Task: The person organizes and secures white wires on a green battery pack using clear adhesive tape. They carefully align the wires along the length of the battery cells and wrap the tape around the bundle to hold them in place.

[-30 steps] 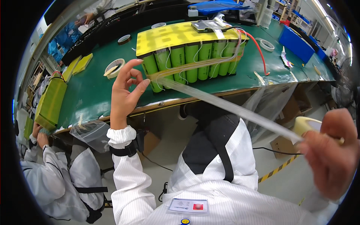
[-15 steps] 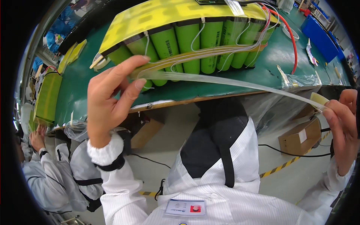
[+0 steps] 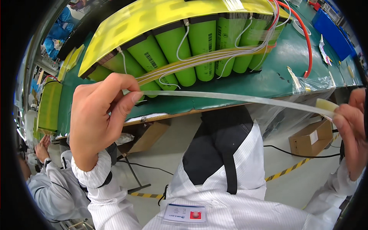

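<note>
A clear strip of adhesive tape [image 3: 230, 98] stretches between my hands, just in front of the table edge. My left hand [image 3: 100, 113] pinches its left end between thumb and index finger, right by the end of a yellow strip [image 3: 161, 71] carrying white wires. My right hand [image 3: 352, 124], at the right rim, grips the tape roll [image 3: 326, 105], which its fingers partly cover. Behind the tape stands a battery pack [image 3: 182, 44] of green cylindrical cells under a yellow top sheet. Clear tape bands [image 3: 232, 28] wrap its right half.
A thick red cable [image 3: 305, 42] curves down beside the pack on the green table [image 3: 268, 82]. Farther right stands a blue bin [image 3: 331, 34]. Plastic film [image 3: 314, 85] hangs over the front edge. Another green pack [image 3: 50, 99] and a co-worker's hand [image 3: 42, 149] are at left.
My left hand has moved left and down with the tape end; the strip now runs straighter and narrower. The pack appears larger and shifted left. The co-worker's hand at left has lowered.
</note>
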Demonstrator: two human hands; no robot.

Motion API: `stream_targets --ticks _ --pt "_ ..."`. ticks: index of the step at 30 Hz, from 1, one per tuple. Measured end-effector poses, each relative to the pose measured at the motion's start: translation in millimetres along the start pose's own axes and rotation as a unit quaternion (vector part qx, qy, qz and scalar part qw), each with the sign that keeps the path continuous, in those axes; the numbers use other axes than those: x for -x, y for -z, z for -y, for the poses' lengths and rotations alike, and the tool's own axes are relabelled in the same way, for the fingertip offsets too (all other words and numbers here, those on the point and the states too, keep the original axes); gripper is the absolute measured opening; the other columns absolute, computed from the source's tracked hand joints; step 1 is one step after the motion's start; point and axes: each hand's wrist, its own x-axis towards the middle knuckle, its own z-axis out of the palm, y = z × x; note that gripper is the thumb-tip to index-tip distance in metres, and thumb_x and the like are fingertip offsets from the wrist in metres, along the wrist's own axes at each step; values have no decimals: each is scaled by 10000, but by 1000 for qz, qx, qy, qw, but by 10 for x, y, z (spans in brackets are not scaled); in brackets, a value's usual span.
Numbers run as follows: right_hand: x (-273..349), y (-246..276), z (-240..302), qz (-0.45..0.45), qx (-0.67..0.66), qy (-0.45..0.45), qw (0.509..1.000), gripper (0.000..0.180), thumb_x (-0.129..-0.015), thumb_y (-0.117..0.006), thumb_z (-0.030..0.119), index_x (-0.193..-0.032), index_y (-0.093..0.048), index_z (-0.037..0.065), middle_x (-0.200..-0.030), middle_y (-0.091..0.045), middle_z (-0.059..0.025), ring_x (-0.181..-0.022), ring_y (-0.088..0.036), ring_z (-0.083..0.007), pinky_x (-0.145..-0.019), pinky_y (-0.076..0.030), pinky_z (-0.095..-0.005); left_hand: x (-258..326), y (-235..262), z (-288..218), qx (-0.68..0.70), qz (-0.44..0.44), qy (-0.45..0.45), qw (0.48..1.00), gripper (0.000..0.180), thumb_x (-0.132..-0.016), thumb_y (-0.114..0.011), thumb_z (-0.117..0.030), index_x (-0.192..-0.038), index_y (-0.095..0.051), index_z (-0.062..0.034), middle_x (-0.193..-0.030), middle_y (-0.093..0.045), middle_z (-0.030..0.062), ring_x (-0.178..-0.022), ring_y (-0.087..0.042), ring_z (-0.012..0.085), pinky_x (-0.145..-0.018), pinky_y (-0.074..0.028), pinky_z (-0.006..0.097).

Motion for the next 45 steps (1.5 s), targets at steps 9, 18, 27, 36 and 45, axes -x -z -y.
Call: stream_targets --ticks 9,18,27,36,45 --pt "-162 -383 -488 31 -4 -78 996 199 -841 -779 179 -852 -718 -10 -793 -415 -40 -755 -428 -170 -658 -337 -313 2 -164 -77 -4 -73 40 996 85 -834 -750 20 -866 -673 2 -631 -600 58 -514 -570 118 -500 -407 240" --pt "-440 -432 -751 77 22 -39 996 269 -867 -776 254 -859 -713 -8 -816 -400 -46 -777 -436 -185 -677 -347 -318 31 -219 -86 -24 -101 50 993 71 -850 -738 24 -877 -674 8 -570 -504 13 -487 -415 64 -472 -285 225" --pt "-631 -484 -794 96 74 -31 992 334 -866 -782 341 -865 -748 8 -794 -391 -34 -750 -433 -175 -655 -340 -331 76 -303 -80 -29 -149 64 986 69 -867 -743 14 -899 -683 12 -591 -501 -27 -508 -369 39 -485 -250 210" --pt "-652 -507 -812 96 90 -23 991 368 -868 -774 386 -858 -757 18 -785 -390 -30 -745 -434 -174 -656 -337 -341 172 -338 -13 -30 -165 86 982 89 -887 -755 -11 -940 -701 36 -701 -580 -24 -586 -445 28 -530 -288 187" --pt "-658 -509 -823 94 82 -22 992 354 -871 -776 370 -862 -761 17 -787 -394 -30 -751 -437 -173 -663 -344 -344 179 -386 -21 -25 -191 79 978 114 -870 -775 2 -945 -703 48 -750 -620 -16 -632 -486 33 -584 -334 176"
